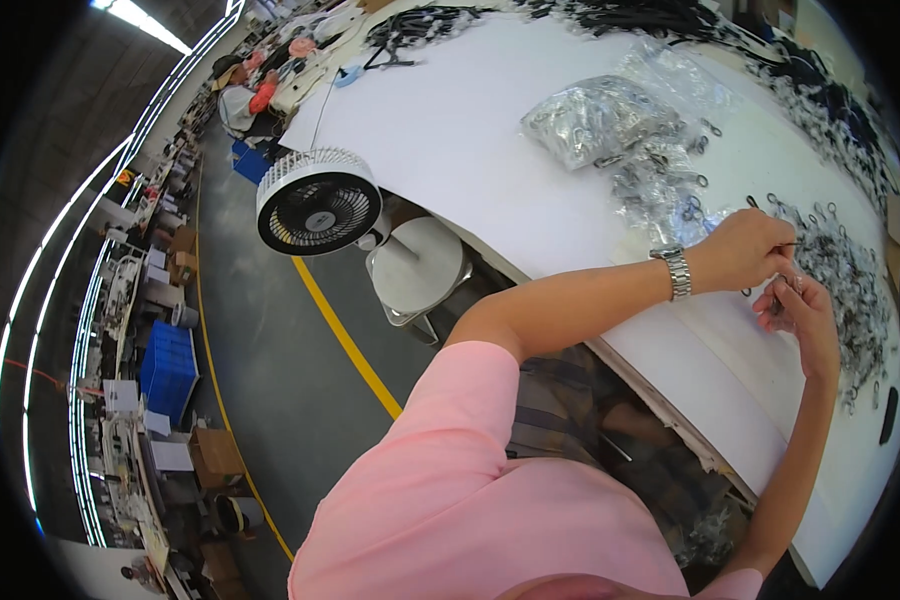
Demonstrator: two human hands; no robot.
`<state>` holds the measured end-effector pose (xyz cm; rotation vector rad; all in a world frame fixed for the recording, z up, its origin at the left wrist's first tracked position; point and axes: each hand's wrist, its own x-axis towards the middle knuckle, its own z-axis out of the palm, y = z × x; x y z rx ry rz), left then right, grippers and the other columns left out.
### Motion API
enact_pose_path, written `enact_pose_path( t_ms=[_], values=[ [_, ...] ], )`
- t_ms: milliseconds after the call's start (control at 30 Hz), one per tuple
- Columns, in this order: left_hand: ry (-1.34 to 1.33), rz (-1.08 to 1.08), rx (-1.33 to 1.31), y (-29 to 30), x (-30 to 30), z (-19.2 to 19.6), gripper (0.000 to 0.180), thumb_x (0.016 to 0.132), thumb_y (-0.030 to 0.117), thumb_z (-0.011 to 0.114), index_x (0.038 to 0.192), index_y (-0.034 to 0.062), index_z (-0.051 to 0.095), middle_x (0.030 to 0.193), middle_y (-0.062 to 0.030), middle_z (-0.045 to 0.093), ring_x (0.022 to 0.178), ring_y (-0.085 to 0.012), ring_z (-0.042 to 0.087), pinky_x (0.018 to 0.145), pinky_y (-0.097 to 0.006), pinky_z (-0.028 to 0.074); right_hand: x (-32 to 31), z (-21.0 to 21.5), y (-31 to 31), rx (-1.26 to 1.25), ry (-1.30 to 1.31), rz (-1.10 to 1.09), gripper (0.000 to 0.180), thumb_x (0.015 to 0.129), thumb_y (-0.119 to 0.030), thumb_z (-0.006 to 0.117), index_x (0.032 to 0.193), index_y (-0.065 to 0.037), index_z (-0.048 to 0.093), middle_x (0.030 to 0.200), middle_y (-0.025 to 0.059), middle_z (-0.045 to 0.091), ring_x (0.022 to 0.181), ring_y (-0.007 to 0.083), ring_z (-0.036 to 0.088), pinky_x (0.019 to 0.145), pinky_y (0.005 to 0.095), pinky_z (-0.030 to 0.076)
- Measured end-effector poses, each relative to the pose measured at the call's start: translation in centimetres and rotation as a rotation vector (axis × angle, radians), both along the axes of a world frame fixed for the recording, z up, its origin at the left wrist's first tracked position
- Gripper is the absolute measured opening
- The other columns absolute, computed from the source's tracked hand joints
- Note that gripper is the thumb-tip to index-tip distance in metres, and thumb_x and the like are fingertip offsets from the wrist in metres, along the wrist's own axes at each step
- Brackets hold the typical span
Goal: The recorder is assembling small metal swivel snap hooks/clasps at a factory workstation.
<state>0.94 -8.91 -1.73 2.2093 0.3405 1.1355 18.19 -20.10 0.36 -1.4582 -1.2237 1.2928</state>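
Observation:
My left hand (pixel 745 250), with a metal watch (pixel 676 274) on its wrist, is closed in a pinch above the white table (pixel 710 350). A thin dark end pokes out at its fingertips, too small to name. Just below, nearly touching it, my right hand (pixel 808 312) has its fingers curled round a small metal piece (pixel 779 291), partly hidden by the fingers. Beside both hands spreads a loose heap of small metal clasps with rings (pixel 850 295). Clear plastic bags (pixel 610 120) of similar metal pieces lie on the table beyond my left hand.
Bundles of black straps (pixel 650 15) line the table's far edge. A dark flat object (pixel 889 416) lies at the right. Left of the table stand a white and black fan (pixel 320 205) and a round stool (pixel 420 265). Another person (pixel 240 100) sits at the far left end.

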Motion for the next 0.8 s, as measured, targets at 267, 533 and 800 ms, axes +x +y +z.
enact_pose_path(
  t_ms=[267, 533, 800],
  values=[
    [-0.053, 0.029, -0.463, 0.5, -2.3, 0.8, 0.019, 0.089, 0.016, 0.072, 0.08, -0.0004, 0.068, 0.069, -0.0076, 0.071, 0.055, -0.0105, 0.061, 0.053, -0.029, 0.048, 2.1, -2.2, 3.4, 0.237, 0.4, -0.221, 0.032, 0.106, -0.027, 0.059, 0.127, -0.005, 0.067, 0.123, 0.0053, 0.07, 0.121, 0.0139, 0.063, 0.099, 0.0292, 0.049],
    [0.089, -0.275, -0.88, 0.2, -1.8, 0.8, 0.026, 0.098, 0.026, 0.067, 0.093, 0.0008, 0.072, 0.081, -0.0045, 0.073, 0.049, -0.0035, 0.046, 0.045, -0.02, 0.036, -1.3, -2.7, 3.7, 0.249, 0.444, -0.148, 0.043, 0.107, -0.036, 0.055, 0.127, 0.0, 0.067, 0.11, 0.0026, 0.072, 0.086, 0.0081, 0.058, 0.078, 0.0265, 0.047],
    [0.176, -0.445, -1.044, -0.3, -1.4, 1.1, 0.026, 0.106, 0.024, 0.059, 0.096, 0.0017, 0.068, 0.085, -0.003, 0.068, 0.051, -0.0023, 0.043, 0.048, -0.019, 0.032, -2.5, -0.7, 2.1, 0.359, 0.625, -0.233, 0.051, 0.111, -0.038, 0.042, 0.141, 0.001, 0.054, 0.125, 0.014, 0.071, 0.09, 0.0146, 0.066, 0.073, 0.029, 0.051]
  ],
)
